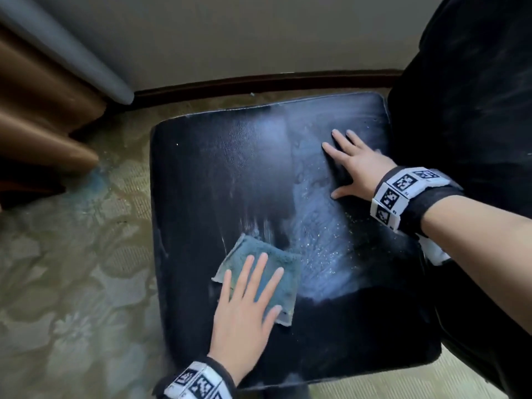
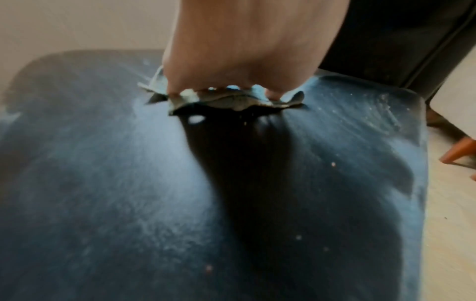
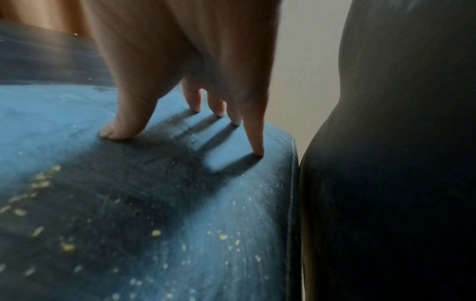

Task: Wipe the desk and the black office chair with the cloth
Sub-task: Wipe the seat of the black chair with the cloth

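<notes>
The black office chair's seat (image 1: pixel 218 180) fills the middle of the head view, streaked with pale dust and small crumbs. A folded teal cloth (image 1: pixel 276 254) lies on the seat's near half. My left hand (image 1: pixel 247 300) lies flat on the cloth with straight fingers, pressing it down; in the left wrist view the cloth (image 2: pixel 231 99) bunches under the palm (image 2: pixel 239 51). My right hand (image 1: pixel 354 162) rests open on the seat near the backrest (image 1: pixel 472 105), fingers spread. In the right wrist view its fingertips (image 3: pixel 257 150) touch the dusty seat (image 3: pixel 180 224) beside the backrest (image 3: pixel 386 163).
Patterned greenish carpet (image 1: pixel 72 269) surrounds the chair. A brown curtain (image 1: pixel 37 116) and grey drape hang at the left. A dark baseboard (image 1: pixel 259 82) runs along the wall behind. An orange-brown furniture leg (image 2: pixel 458 152) shows right of the seat.
</notes>
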Available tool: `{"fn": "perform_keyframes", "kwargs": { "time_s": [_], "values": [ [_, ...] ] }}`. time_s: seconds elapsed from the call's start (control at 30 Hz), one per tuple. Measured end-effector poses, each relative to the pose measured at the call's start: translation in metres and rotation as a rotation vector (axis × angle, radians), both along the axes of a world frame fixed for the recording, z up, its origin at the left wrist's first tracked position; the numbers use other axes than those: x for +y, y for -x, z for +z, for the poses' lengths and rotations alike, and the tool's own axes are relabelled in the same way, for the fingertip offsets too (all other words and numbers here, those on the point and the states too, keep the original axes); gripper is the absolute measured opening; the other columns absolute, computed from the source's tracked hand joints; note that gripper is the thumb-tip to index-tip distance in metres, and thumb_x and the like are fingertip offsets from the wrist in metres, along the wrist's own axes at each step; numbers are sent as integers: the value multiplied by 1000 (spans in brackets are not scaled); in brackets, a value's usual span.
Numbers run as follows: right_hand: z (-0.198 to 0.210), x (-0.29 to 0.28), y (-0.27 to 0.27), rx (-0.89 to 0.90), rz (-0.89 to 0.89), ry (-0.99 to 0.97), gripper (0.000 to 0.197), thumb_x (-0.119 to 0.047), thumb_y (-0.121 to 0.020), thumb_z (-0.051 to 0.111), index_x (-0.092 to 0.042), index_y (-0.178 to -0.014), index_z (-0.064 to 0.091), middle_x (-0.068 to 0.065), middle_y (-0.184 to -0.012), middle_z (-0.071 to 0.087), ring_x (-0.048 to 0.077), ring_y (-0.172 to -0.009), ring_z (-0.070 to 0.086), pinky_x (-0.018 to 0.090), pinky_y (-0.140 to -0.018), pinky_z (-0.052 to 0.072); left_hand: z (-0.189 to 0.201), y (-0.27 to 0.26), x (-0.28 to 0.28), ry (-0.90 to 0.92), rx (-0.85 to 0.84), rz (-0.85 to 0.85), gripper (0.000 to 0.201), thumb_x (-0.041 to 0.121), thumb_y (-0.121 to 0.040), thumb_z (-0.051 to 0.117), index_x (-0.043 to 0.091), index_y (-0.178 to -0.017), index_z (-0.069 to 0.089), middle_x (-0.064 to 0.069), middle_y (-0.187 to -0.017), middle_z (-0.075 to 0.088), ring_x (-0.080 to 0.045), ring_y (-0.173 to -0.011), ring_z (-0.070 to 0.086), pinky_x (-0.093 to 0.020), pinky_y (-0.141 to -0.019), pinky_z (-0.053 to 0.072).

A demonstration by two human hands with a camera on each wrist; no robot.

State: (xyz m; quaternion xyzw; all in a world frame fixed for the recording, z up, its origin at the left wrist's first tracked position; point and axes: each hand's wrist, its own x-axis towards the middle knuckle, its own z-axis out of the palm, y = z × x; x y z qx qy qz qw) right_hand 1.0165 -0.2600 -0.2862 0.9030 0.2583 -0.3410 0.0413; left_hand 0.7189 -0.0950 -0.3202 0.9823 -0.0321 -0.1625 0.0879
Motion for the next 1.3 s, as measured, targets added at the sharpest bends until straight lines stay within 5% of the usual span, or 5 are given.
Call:
{"fn": "perform_keyframes", "kwargs": {
  "time_s": [0.43, 0.7, 0.93, 1.1, 1.3],
  "values": [
    [-7, -1, -1, -4, -19, -12, 104, -44, -73, 74, -26, -150, 6, -4, -158, -11, 21, -145, -10, 66, -102, 26, -4, 30, 3, 5, -28, -73, 61, 52, -90, 36, 30, -147, 28, -7, -155, 27, -26, -143, 22, -53, -105, 27],
    [-14, -5, -3, -37, 30, -30, 110, -48, -68, 76, -24, -151, 9, 2, -158, -4, 26, -145, -4, 58, -105, 31, -12, -56, 30, -64, -82, 43, 60, 44, -93, 29, 20, -148, 23, -11, -156, 20, -29, -144, 18, -48, -110, 21],
    [-14, -3, -6, -22, 38, -15, 110, -47, -70, 76, -22, -151, 6, 3, -158, -7, 27, -145, -5, 57, -107, 30, -15, -25, 54, -50, -117, -479, 61, 42, -93, 31, 16, -147, 23, -8, -153, 29, -23, -142, 23, -42, -111, 20],
    [-14, -5, -3, -25, 42, -23, 108, -48, -70, 75, -23, -151, 6, 2, -158, -6, 26, -145, -5, 57, -106, 32, -12, -108, 64, -156, -59, 93, 60, 31, -93, 25, -1, -143, 28, -24, -148, 32, -39, -137, 34, -50, -107, 35],
    [-16, -5, -6, -21, 41, -26, 109, -48, -71, 74, -23, -151, 5, 1, -158, -7, 25, -145, -6, 56, -107, 30, -13, -31, 42, -4, -117, -484, 57, 36, -94, 31, 11, -145, 33, -11, -153, 29, -24, -141, 23, -42, -109, 23]
  ]
}}
